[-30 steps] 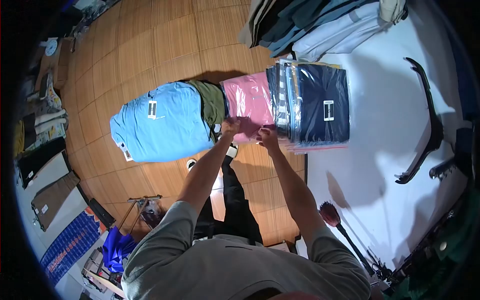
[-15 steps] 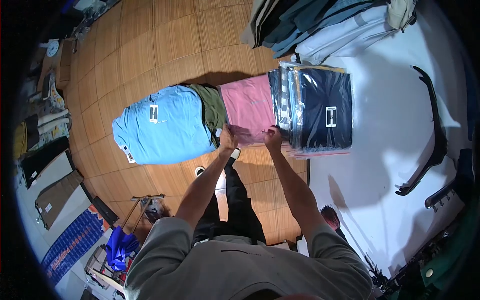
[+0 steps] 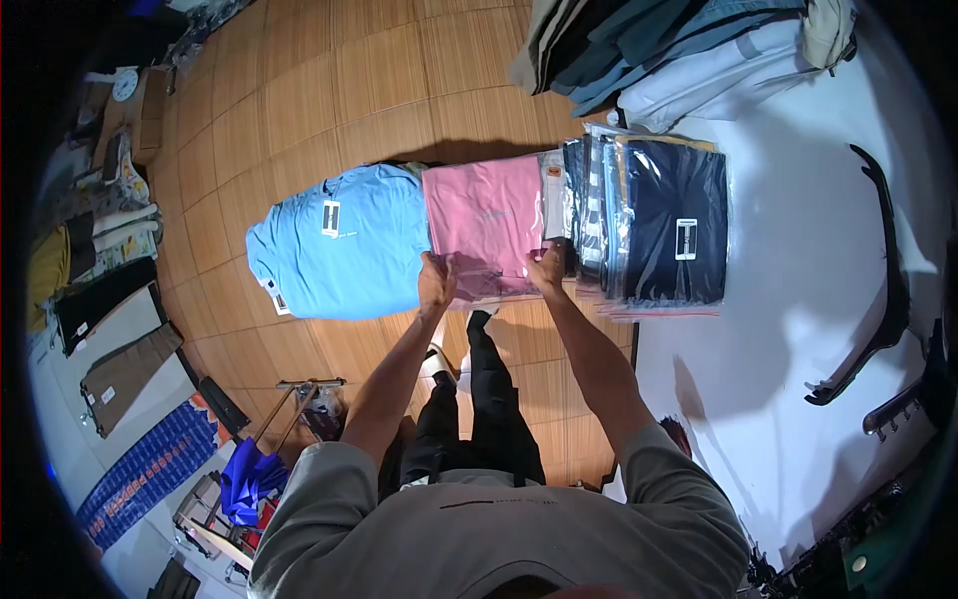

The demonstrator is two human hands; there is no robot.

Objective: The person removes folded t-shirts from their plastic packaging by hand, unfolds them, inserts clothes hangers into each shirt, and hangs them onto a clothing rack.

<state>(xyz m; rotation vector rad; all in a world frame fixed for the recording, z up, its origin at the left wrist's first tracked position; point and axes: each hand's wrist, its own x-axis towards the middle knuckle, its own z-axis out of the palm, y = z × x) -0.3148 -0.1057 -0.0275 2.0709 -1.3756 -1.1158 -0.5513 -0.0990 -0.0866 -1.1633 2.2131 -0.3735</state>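
Observation:
A folded pink shirt (image 3: 486,212) in a clear plastic bag spans the middle, held level between my two hands. My left hand (image 3: 436,283) pinches its near left corner, and my right hand (image 3: 546,268) grips the near right edge. On the left, a light blue shirt (image 3: 359,245) with a black-and-white tag meets the pink one's edge. To the right stands a stack of bagged folded garments, topped by a navy one (image 3: 679,220) with a tag. A pale item (image 3: 553,190) with an orange label shows between the pink shirt and that stack.
Wood-look tiles (image 3: 379,75) cover the floor. Dark and white garments (image 3: 723,75) hang at the upper right beside a white surface (image 3: 788,299). A black hanger (image 3: 878,270) lies at the far right. At lower left are a blue bag (image 3: 249,481) and folded trousers (image 3: 130,379).
The pink shirt has shifted left relative to the stack and covers most of the olive garment. A pale labelled item has come into sight at its right. Both hands keep their hold.

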